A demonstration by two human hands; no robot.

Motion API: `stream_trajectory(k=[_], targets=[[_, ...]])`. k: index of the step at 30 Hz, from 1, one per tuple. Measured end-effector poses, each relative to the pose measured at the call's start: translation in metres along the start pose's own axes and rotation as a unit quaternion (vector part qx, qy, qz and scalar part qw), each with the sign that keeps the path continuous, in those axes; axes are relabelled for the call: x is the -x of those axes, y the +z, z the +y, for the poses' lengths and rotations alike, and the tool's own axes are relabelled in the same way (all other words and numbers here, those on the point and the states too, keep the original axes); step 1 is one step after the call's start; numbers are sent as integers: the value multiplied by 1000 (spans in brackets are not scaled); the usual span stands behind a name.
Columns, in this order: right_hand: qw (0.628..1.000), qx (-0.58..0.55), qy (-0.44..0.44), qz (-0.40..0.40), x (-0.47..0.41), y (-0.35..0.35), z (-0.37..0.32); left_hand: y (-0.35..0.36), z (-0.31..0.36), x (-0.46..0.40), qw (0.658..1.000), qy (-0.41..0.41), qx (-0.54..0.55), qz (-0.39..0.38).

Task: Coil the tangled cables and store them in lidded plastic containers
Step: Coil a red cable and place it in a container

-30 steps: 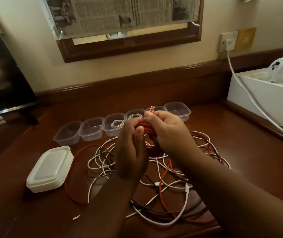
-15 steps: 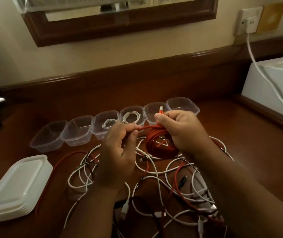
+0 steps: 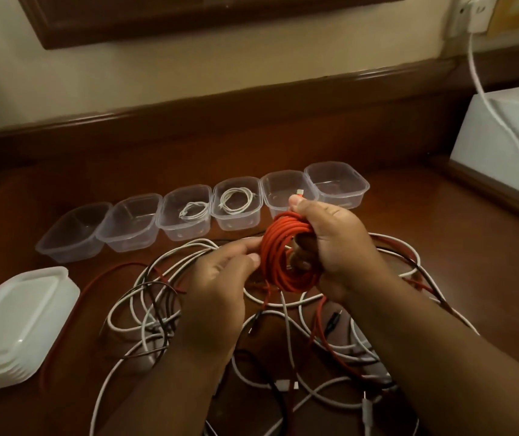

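Grown fatter since a moment ago: orange coil (image 3: 286, 253), gripped in right hand (image 3: 333, 247), thumb pinning its plug. Left hand (image 3: 217, 287) pinches the coil's left edge. Held above tangled cables (image 3: 283, 335), just near of open containers (image 3: 289, 193). Winding nearly complete, by appearance.

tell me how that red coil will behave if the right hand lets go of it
The red coil would probably spring loose: only the right hand grips its loops, and nothing ties them. It looks floppy, since its tail hangs limp into the cable pile. It likely weighs little, as the left hand only pinches one strand.
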State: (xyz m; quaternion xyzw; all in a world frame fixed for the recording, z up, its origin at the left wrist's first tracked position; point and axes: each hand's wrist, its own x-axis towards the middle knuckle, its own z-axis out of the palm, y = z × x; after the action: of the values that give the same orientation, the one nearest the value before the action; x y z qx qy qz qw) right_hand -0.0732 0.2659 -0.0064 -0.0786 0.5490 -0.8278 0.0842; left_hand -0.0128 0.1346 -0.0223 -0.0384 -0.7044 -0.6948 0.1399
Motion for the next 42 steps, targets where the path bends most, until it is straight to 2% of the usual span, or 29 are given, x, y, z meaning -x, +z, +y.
stream_trajectory(k=[4,7,10,14,17,20,25,29,32,39,42], targets=[[996,60,-60,11,1,-4,3,-1,1,3,996,-39,51,-69],[986,117,-115,5,2,-4,6,-1,1,2,985,-94,116,-83],[969,179,-170,24,5,0,11,1,1,2,985,-102,110,-89],[955,204,-214,37,8,2,14,7,0,6,998,-39,-9,-54],[949,204,-236,35,10,2,18,9,-5,7,996,28,-87,-23],[938,213,-271,40,12,3,21,9,-8,8,990,61,-130,-5],[882,302,-358,58,11,0,24,10,-6,10,969,100,-225,4],[834,365,-408,65,6,-3,28,3,-7,7,946,102,-309,-5],[816,383,-427,70,4,-4,30,-2,-6,7,936,88,-341,0],[798,387,-453,89,-1,-10,25,-1,1,4,982,-14,-186,7],[850,325,-406,88,-2,-10,19,1,6,1,998,-54,-24,10]])
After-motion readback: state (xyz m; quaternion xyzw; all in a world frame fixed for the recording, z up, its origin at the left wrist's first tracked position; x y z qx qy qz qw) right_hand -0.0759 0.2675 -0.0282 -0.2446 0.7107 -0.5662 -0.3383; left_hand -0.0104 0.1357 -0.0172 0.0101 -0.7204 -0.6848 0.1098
